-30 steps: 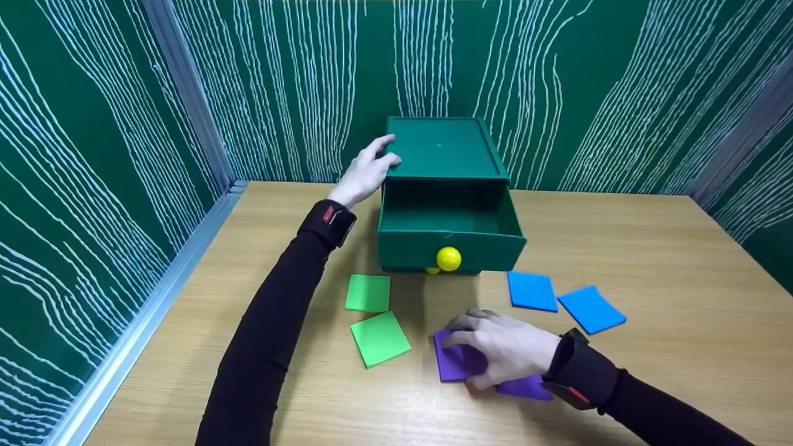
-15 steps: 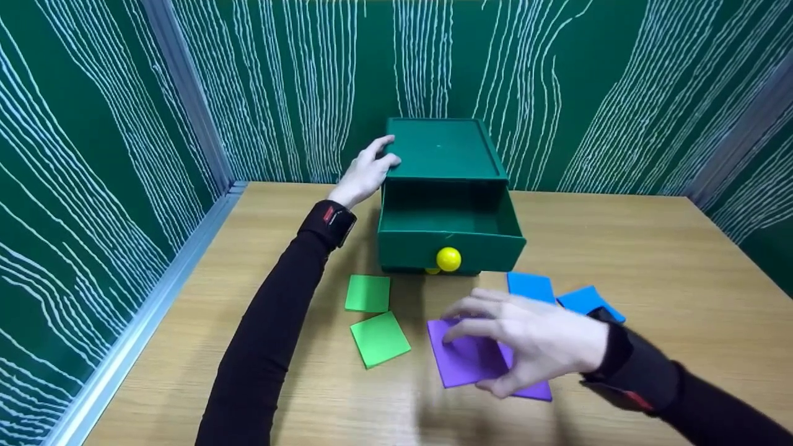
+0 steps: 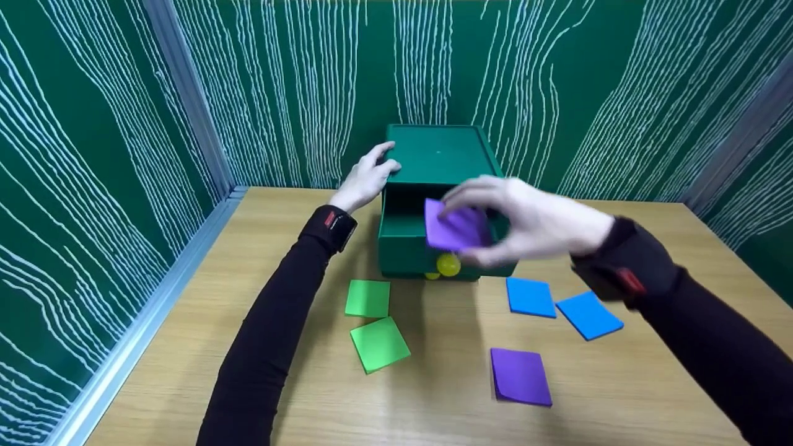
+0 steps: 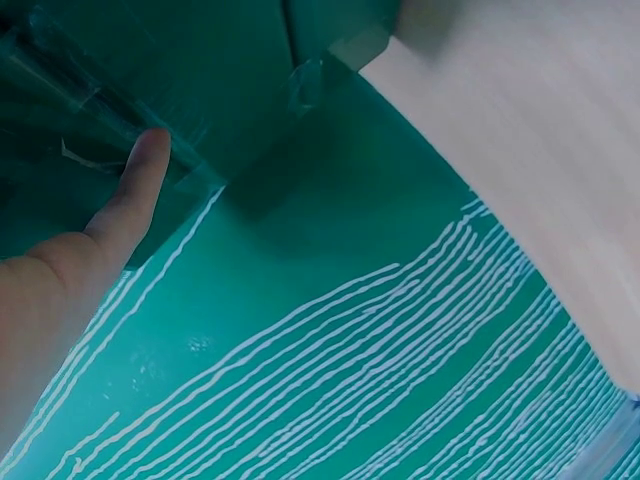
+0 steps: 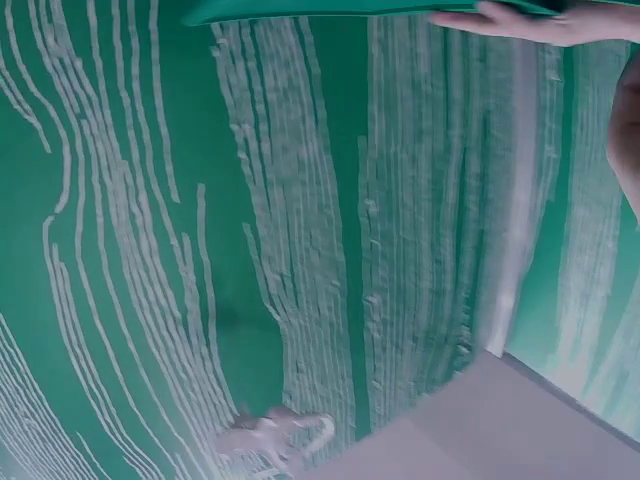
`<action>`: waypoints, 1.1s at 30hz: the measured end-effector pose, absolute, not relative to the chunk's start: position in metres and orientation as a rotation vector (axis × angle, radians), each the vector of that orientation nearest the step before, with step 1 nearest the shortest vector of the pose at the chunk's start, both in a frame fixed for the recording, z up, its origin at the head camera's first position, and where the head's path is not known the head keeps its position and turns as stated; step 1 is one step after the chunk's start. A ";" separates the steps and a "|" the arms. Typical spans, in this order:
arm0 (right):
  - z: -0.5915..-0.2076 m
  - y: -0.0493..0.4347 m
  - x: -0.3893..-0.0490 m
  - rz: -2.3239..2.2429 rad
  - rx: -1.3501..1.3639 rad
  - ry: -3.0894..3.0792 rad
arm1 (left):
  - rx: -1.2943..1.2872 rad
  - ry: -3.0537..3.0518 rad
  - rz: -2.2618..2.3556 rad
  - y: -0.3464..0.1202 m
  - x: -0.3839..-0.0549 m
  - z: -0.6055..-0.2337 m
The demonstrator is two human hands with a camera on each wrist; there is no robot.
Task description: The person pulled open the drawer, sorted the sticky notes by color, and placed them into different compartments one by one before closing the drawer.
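In the head view, my right hand (image 3: pixel 520 220) pinches a purple sticky note pad (image 3: pixel 455 229) between thumb and fingers. The pad is in front of the pulled-out upper drawer (image 3: pixel 403 251), overlapping its front edge and yellow knob (image 3: pixel 448 265). My left hand (image 3: pixel 365 179) rests at the left top edge of the green drawer box (image 3: pixel 443 155), fingertips on the lid's rim. One straight finger (image 4: pixel 140 180) lies against the box wall in the left wrist view. A second purple sticky note pad (image 3: pixel 520 376) lies on the table, its near edge slightly lifted.
Two green sticky note pads (image 3: pixel 367 298) lie left of centre on the wooden table (image 3: pixel 297 396). Two blue pads (image 3: pixel 531 297) are at the right, under the right forearm's line. Behind the box stands a green wall (image 3: pixel 378 74) with white wavy lines.
My right hand has lifted one purple pad from the table and carried it up and away to the drawer. The other purple pad is now uncovered. My left hand stays on the box.
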State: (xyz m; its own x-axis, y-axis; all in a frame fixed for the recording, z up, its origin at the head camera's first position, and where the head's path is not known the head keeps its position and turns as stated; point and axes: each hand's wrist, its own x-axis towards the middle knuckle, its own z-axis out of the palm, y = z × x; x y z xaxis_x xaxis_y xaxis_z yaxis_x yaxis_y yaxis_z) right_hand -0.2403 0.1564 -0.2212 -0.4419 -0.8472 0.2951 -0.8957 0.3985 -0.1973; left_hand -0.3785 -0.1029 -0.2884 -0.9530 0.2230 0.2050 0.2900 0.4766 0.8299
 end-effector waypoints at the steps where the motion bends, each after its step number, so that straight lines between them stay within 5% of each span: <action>1: -0.220 0.155 -0.247 0.505 1.542 -2.541 | -0.457 -2.642 -1.503 -0.102 -0.378 -0.289; 15: -0.244 0.145 -0.302 0.460 1.318 -2.835 | -0.445 -2.643 -1.523 -0.096 -0.379 -0.294; 33: -0.239 0.154 -0.293 0.451 1.347 -2.788 | -0.440 -2.640 -1.528 -0.103 -0.379 -0.288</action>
State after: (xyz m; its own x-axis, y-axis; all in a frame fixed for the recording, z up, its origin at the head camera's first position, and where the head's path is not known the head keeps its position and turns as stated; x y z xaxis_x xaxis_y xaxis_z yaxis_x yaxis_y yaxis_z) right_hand -0.2926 0.1543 -0.2385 -0.6295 -0.7651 0.1353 -0.7688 0.5881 -0.2514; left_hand -0.3790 -0.1026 -0.2883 -0.9575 0.2150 0.1922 0.2737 0.4681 0.8402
